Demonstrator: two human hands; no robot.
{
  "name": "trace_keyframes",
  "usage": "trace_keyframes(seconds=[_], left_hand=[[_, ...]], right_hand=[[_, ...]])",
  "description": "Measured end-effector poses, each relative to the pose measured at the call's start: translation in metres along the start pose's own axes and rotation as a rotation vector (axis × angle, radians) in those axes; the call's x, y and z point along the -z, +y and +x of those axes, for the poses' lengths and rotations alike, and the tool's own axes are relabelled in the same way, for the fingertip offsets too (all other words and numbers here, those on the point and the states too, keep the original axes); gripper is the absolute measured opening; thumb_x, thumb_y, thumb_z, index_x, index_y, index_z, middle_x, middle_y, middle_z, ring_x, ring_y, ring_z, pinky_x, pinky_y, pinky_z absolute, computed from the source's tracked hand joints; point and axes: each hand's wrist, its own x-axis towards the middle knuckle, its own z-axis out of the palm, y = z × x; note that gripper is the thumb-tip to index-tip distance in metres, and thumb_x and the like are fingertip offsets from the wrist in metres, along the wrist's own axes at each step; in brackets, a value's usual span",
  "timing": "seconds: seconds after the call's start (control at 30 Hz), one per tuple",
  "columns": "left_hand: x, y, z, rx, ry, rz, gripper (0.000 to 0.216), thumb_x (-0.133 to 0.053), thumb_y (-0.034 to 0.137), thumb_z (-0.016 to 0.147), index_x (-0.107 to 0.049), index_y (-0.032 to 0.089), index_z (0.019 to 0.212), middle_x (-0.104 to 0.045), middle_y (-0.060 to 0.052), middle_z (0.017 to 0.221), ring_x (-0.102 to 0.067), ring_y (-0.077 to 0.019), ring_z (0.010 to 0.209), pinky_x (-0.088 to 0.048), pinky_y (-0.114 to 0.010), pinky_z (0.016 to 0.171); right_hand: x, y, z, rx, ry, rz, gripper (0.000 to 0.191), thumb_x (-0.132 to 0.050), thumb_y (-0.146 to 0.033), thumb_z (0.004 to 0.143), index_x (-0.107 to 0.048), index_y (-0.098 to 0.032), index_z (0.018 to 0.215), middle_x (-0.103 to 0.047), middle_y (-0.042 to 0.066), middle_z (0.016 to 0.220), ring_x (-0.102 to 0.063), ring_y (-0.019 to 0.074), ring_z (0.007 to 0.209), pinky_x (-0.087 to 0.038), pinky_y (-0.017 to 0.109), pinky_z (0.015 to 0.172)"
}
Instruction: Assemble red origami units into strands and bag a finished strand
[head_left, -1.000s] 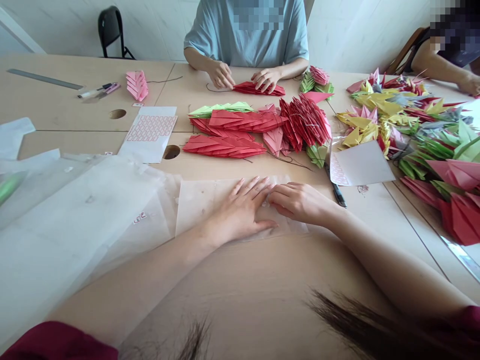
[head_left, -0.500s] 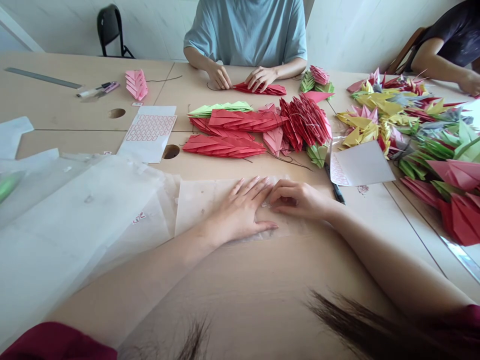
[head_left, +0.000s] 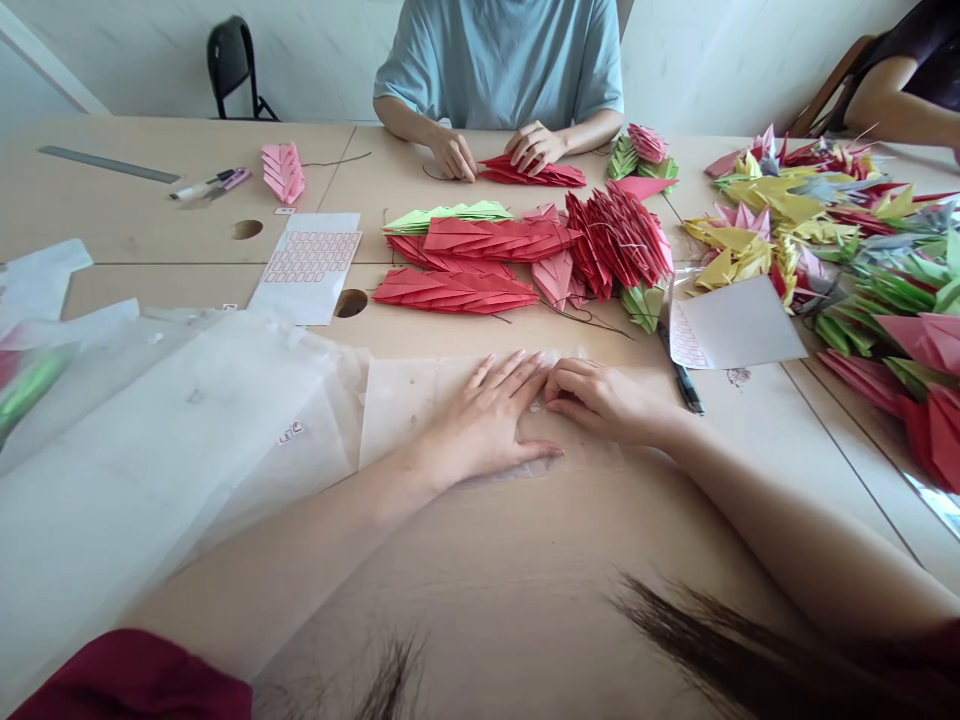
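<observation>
A clear plastic bag (head_left: 401, 400) lies flat on the table before me. My left hand (head_left: 495, 425) rests palm down on it, fingers stretched out and thumb spread. Just to its right, my right hand (head_left: 604, 395) has its fingers curled into a pinch at the bag's surface, where the plastic looks crinkled. The fingertips of both hands nearly meet, and part of the bag is hidden beneath them. Beyond the hands lie folded red paper pieces (head_left: 454, 290) and a bundle of red folded paper (head_left: 619, 240) with dark strings.
Large plastic bags (head_left: 172, 420) spread across the left side. Label sheets (head_left: 307, 265) and a black pen (head_left: 684, 375) lie nearby. Colourful folded paper (head_left: 795, 215) is heaped at right. Across the table a person in blue (head_left: 499, 70) handles red folded paper; another person's arm shows far right.
The whole view has shifted slightly to the right. My left hand stays flat, and my right fingers have closed in a little at the same spot on the bag.
</observation>
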Motion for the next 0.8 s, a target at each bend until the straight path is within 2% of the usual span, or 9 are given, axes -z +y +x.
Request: trace_keyframes(seconds=[0.8], left_hand=[[0.0007, 0.0015, 0.0013, 0.008, -0.005, -0.011, 0.096, -0.049, 0.074, 0.08, -0.017, 0.022, 0.154, -0.019, -0.004, 0.161, -0.013, -0.0246, 0.149, -0.006, -0.044, 0.122]], right_hand=[[-0.0069, -0.0072, 0.0012, -0.15, 0.028, 0.009, 0.013, -0.046, -0.023, 0.096, -0.051, -0.019, 0.084, -0.058, 0.007, 0.09, -0.054, 0.0196, 0.082, -0.043, 0.034, 0.078]])
